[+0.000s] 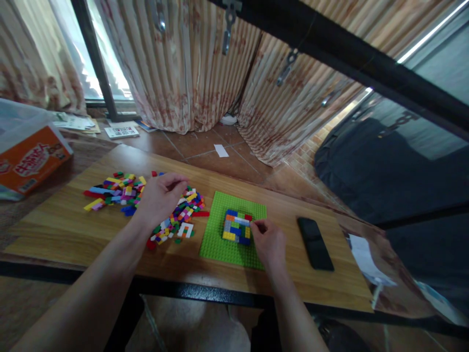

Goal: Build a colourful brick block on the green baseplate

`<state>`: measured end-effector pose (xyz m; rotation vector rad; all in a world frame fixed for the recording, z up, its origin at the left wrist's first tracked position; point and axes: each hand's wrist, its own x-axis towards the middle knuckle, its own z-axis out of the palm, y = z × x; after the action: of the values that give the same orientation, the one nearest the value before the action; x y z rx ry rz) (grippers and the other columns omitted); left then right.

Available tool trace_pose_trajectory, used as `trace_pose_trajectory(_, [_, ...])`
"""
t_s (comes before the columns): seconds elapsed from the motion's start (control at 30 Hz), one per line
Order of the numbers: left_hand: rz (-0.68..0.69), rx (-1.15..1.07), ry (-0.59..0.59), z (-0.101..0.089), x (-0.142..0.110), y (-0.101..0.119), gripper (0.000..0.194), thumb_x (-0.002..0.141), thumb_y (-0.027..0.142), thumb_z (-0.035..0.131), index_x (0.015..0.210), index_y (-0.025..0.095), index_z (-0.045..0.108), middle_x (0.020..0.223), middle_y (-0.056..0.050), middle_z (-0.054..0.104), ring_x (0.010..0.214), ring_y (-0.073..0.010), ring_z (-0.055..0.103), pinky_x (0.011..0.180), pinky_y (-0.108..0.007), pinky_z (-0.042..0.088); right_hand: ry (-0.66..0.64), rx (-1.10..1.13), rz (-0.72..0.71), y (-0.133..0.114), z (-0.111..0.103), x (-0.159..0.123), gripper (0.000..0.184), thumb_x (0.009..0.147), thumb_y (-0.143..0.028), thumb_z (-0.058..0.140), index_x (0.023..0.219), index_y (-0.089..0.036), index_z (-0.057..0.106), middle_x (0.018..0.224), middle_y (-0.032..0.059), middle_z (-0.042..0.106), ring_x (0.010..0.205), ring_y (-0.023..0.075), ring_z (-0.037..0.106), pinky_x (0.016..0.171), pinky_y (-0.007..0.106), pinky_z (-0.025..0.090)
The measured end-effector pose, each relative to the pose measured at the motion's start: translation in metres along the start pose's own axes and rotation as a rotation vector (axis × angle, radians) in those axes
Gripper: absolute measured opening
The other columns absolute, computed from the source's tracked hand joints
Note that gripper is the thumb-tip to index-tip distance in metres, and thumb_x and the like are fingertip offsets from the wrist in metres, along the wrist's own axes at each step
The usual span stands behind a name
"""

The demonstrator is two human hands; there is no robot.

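Note:
My left hand [159,200] hovers over the pile of loose toy building bricks [188,208], its thumb and fingers drawn together; whatever they may hold is hidden. On the green baseplate [216,239] sits a low, roughly square build of colourful bricks [236,230], in blue, yellow, white, orange and grey. A red brick [248,217] marks its far right corner. My right hand [270,240] is at the right side of this build, fingertips pinched against its edge, and I cannot make out anything between them.
More loose bricks [124,188] spread left on the wooden table [176,269]. A black phone [315,243] lies to the right. Beyond the table's left end stands a clear box with an orange label [34,159]. A dark metal bar [330,63] crosses overhead before the curtains.

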<state>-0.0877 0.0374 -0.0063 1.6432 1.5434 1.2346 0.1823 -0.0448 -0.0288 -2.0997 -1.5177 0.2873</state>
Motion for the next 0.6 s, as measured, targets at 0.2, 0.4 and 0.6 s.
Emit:
trace_pose_trajectory(0.2, [0.039,0.043,-0.005,0.000,-0.001,0.002,0.023,0.080,0.033,0.055,0.087,0.019,0.072,0.085,-0.003,0.074,0.077,-0.0193,0.066,0.074,-0.030,0.053,-0.059,0.142,-0.018,0.004,0.000,0.001,0.026,0.083,-0.038,0.055,0.079,-0.018,0.072,0.076,0.0059,0.074,0.069,0.0204,0.066,0.065,0.030,0.044])
trace_pose_trajectory(0.4, [0.045,0.100,-0.034,0.000,-0.001,0.002,0.026,0.081,0.034,0.053,0.088,0.018,0.072,0.083,-0.003,0.074,0.074,-0.0190,0.065,0.070,-0.029,0.050,-0.069,0.211,0.015,0.016,0.000,0.007,0.031,0.084,-0.039,0.051,0.085,-0.016,0.071,0.077,0.0074,0.073,0.070,0.0209,0.066,0.066,0.031,0.046])
trace_pose_trajectory(0.6, [0.079,0.136,-0.050,0.000,-0.001,0.001,0.028,0.083,0.035,0.051,0.090,0.018,0.072,0.083,-0.004,0.074,0.073,-0.0190,0.064,0.067,-0.028,0.048,-0.064,0.176,0.044,0.020,0.004,0.013,0.035,0.085,-0.044,0.048,0.083,-0.016,0.070,0.077,0.0081,0.072,0.067,0.0205,0.065,0.063,0.030,0.043])
